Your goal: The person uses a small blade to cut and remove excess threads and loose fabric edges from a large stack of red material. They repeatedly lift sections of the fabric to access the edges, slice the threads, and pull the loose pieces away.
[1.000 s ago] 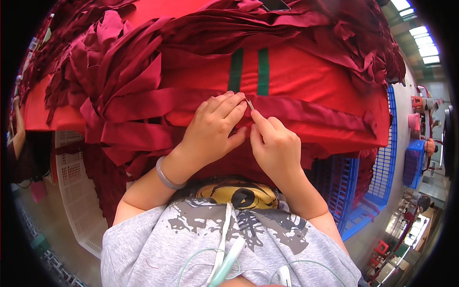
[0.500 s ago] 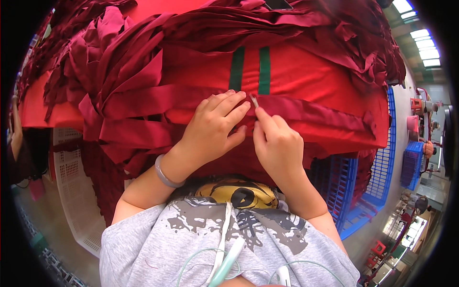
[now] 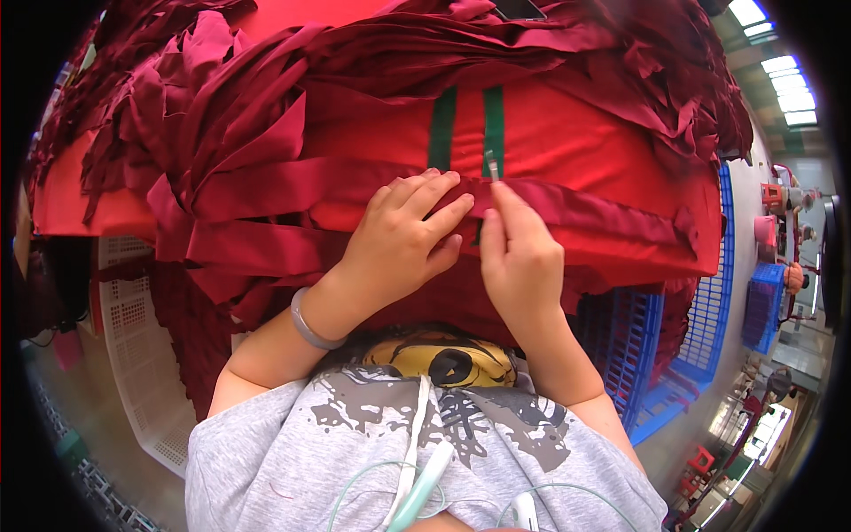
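Note:
A dark red fabric strip (image 3: 585,210) lies across the bright red cloth of the table (image 3: 567,124), close in front of me. My left hand (image 3: 405,217) rests on the strip, fingers stretched out and a little apart, holding nothing. Just right of it, my right hand (image 3: 525,253) pinches a small slim metal tool (image 3: 494,168) between thumb and forefinger. Its pale tip points away from me, over the right one of two green stripes (image 3: 494,120) on the red cloth. Whether the tip touches the cloth, I cannot tell.
Dark red strips lie in a large heap (image 3: 222,97) at the left and along the far side. A phone-like dark object (image 3: 519,9) lies at the far edge. Below the table stand a white perforated basket (image 3: 142,355) on the left and a blue crate (image 3: 634,355) on the right.
My right hand has moved slightly to the right, carrying the tool's tip away from my left fingertips and over the green stripe. The left hand stays nearly in place.

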Action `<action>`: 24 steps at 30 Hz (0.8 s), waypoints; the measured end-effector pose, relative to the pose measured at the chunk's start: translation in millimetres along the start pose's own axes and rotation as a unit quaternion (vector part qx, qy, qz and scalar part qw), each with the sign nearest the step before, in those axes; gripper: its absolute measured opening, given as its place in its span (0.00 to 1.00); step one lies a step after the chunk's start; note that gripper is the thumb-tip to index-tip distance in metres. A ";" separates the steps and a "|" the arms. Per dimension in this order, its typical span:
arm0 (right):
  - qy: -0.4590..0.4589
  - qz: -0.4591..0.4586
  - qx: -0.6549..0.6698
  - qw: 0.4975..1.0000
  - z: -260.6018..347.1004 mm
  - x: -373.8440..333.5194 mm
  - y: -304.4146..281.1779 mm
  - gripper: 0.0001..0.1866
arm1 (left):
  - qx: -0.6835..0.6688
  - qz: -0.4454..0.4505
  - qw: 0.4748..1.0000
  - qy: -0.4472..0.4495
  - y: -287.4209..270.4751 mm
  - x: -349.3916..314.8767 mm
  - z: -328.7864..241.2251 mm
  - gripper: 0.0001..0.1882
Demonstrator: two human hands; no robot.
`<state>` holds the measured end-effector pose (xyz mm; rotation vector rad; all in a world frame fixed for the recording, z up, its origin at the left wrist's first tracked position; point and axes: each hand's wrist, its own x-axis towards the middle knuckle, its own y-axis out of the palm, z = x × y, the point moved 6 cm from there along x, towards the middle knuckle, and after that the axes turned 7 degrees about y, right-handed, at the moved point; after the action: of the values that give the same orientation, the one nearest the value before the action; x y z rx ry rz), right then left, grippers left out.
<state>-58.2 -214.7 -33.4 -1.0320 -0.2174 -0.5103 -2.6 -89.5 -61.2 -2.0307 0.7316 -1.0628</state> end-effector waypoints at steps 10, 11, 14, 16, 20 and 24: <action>0.002 0.090 -0.049 0.995 0.5 -1.4 -0.2 0.16 | 0.014 -0.007 1.000 0.010 -0.6 -1.2 0.1 0.21; -0.009 0.054 -0.033 0.998 -3.2 3.8 0.4 0.16 | 0.013 -0.005 1.000 0.009 -0.1 -0.7 -0.4 0.21; -0.020 -0.009 0.013 1.000 -1.8 13.7 -10.3 0.15 | 0.012 -0.002 1.000 0.001 1.3 -1.6 -0.8 0.21; -0.038 0.018 0.019 0.999 -4.5 16.3 -10.9 0.16 | 0.006 -0.005 1.000 -0.001 0.8 -1.9 0.7 0.21; 0.025 0.102 0.030 0.994 -3.1 7.3 -9.5 0.19 | -0.002 -0.011 1.000 0.000 -1.9 -2.8 0.9 0.25; 0.043 0.078 0.052 0.995 -2.1 16.5 -4.6 0.22 | -0.049 -0.028 0.998 -0.015 -2.3 -2.8 2.9 0.30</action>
<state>-46.4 -223.4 -24.4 -0.9155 -0.0856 -0.3962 -1.2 -85.1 -61.7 -2.1567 0.7274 -1.0441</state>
